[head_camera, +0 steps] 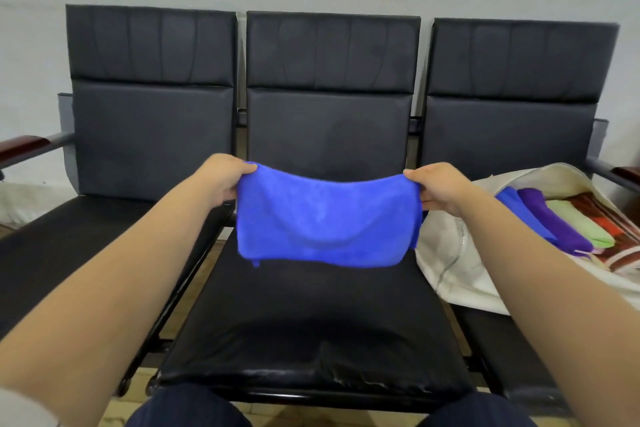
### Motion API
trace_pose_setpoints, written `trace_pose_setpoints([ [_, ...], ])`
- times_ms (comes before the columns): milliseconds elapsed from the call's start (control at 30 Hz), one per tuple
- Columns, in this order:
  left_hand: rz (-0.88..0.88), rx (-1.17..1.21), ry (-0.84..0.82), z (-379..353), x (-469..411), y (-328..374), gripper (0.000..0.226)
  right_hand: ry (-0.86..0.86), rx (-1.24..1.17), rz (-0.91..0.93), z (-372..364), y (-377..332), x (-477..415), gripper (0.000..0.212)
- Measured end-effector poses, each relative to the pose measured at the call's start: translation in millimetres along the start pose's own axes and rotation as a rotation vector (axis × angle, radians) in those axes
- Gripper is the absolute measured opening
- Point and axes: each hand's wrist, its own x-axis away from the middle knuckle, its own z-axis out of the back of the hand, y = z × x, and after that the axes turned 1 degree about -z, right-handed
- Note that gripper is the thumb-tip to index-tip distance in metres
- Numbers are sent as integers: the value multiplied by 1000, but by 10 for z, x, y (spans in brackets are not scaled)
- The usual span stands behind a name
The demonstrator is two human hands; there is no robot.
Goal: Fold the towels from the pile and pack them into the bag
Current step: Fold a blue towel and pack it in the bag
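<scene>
A blue towel [325,218] is held up above the middle seat [311,322] of a row of three black padded seats, stretched between two bare hands. The grip of the left hand [228,177] is pinched on the towel's upper left corner, and the grip of the right hand [438,189] is pinched on the upper right corner, thumbs on top and fingers curled behind the cloth. The towel hangs clear of the seat, sagging in the middle, and appears to be doubled over already, with layered edges seen at its right side. On the right-hand seat a cream zip bag [446,253] lies open; inside it a folded blue towel [519,211], a purple towel [550,222] and a light green towel [581,222] are laid side by side, with striped fabric [620,253] beyond them that may be towel or lining. The task is judged to be well under way: several towels are packed, while the one in hand has yet to be folded down and placed in the bag. The pile named in the task cannot be seen. The bag's far end is cut off by the frame edge, so its contents cannot be counted, and a pale shape [14,198] at the left edge is too indistinct to be identified.
</scene>
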Motion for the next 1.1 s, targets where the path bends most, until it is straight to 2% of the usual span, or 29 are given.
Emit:
trace_pose_setpoints([
  [100,112,87,-44,-286,159,-36,7,-18,44,-59,-316,-102,82,21],
  [200,133,193,-119,-681,343,-81,17,-3,18,39,-724,-188,168,23],
  [267,104,223,-190,-910,424,-129,17,-9,20,156,-978,-202,242,21],
  [367,16,275,-193,-1047,520,-151,11,19,89,326,-1148,-206,309,33],
  [433,-56,320,-215,-1009,554,-153,26,-24,61,355,-1136,-193,323,22],
  [500,-157,318,-316,-937,581,-172,37,-38,61,351,-1056,-173,296,26],
  [567,-274,216,-353,-870,580,-210,35,-45,114,379,-953,-178,275,21],
  [667,-533,-182,-155,-750,428,-332,37,-173,163,448,-791,-195,280,18],
  [733,-656,-430,-190,-651,330,-398,39,-252,145,480,-702,-224,305,20],
  [767,-679,-492,-251,-611,289,-438,30,-258,145,490,-666,-237,304,21],
  [833,-599,-528,-357,-541,292,-495,18,-231,144,491,-598,-253,296,18],
  [900,-476,-560,-453,-477,284,-544,20,-197,240,521,-525,-234,292,18],
  [933,-470,-644,-471,-452,281,-558,26,-187,372,564,-492,-222,297,21],
  [1000,-578,-815,-366,-434,231,-524,27,-146,643,665,-459,-200,307,22],
  [1067,-645,-704,-194,-402,188,-401,21,-127,700,669,-438,-175,281,21],
  [1100,-618,-619,-182,-378,172,-319,20,-147,669,618,-426,-163,260,21],
])
